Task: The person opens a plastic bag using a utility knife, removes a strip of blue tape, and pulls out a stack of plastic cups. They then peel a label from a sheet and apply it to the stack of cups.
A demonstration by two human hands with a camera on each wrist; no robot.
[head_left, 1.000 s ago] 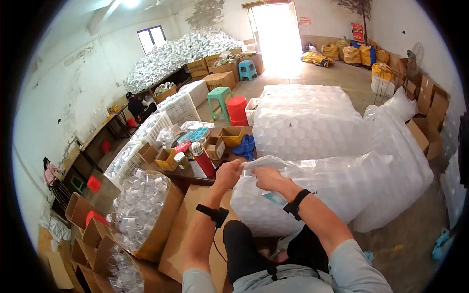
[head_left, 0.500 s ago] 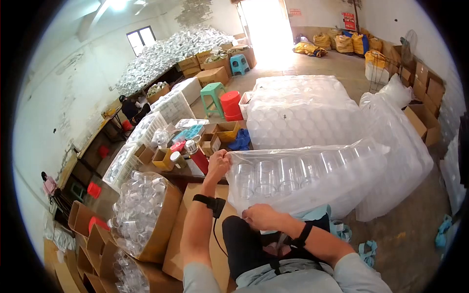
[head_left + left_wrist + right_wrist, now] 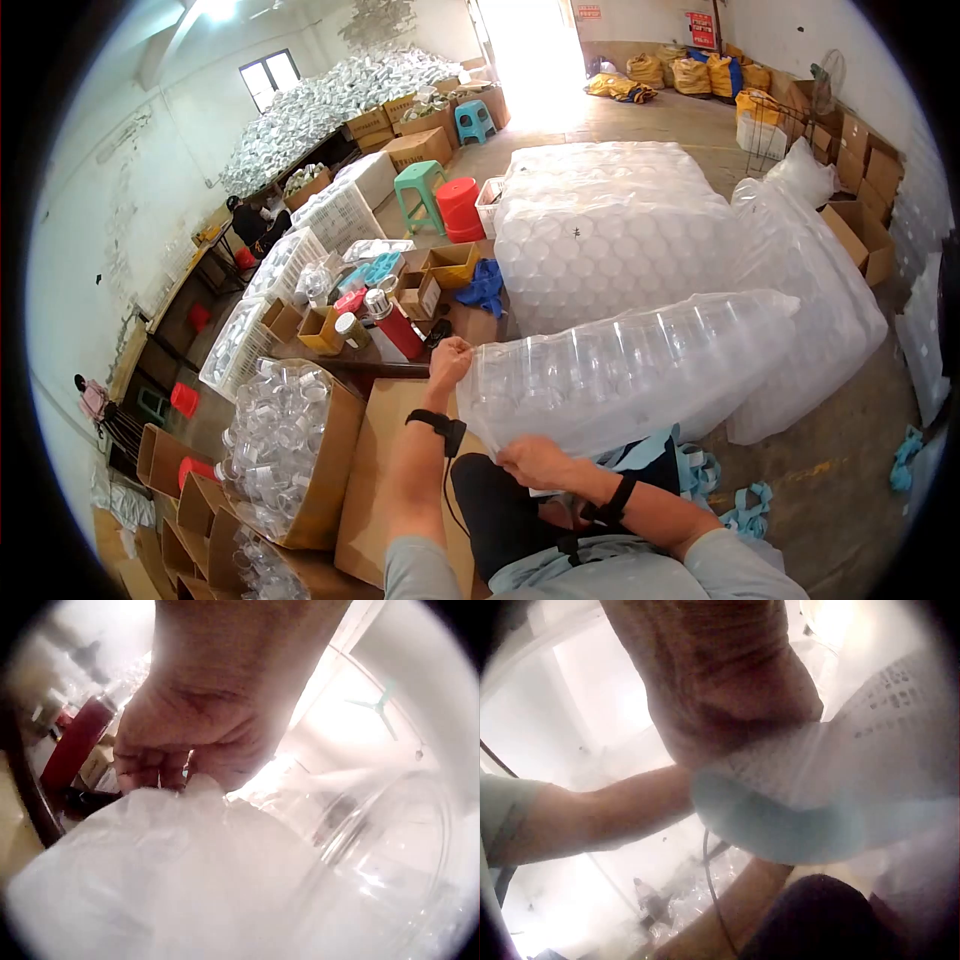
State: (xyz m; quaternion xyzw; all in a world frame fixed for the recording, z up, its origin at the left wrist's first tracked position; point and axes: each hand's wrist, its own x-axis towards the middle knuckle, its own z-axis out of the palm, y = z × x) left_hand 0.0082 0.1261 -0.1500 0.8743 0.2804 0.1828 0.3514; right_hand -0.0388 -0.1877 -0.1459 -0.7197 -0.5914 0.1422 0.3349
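A clear plastic bag (image 3: 640,375) with a row of transparent jars (image 3: 570,365) inside lies across in front of me. My left hand (image 3: 451,362) pinches the upper corner of its near end; the left wrist view shows the fingers curled on the bunched film (image 3: 150,847). Lower down, close to my knees, my right hand (image 3: 535,462) grips the bag's lower edge. In the right wrist view, a pale strip with printed marks (image 3: 885,705) and a light blue band (image 3: 780,825) lie by the right hand (image 3: 727,712), whose fingertips are hidden.
Behind the bag stands a large wrapped stack of jars (image 3: 610,230). An open carton of clear bottles (image 3: 335,450) is at left, beside a flat cardboard sheet (image 3: 400,470). A red thermos (image 3: 395,325) and small boxes stand on the table. Light blue strips (image 3: 748,510) lie on the floor.
My hands were together at the bag's top edge; the right has moved down toward my lap, spreading the bag's end. The jars inside show more clearly. The head view has shifted slightly.
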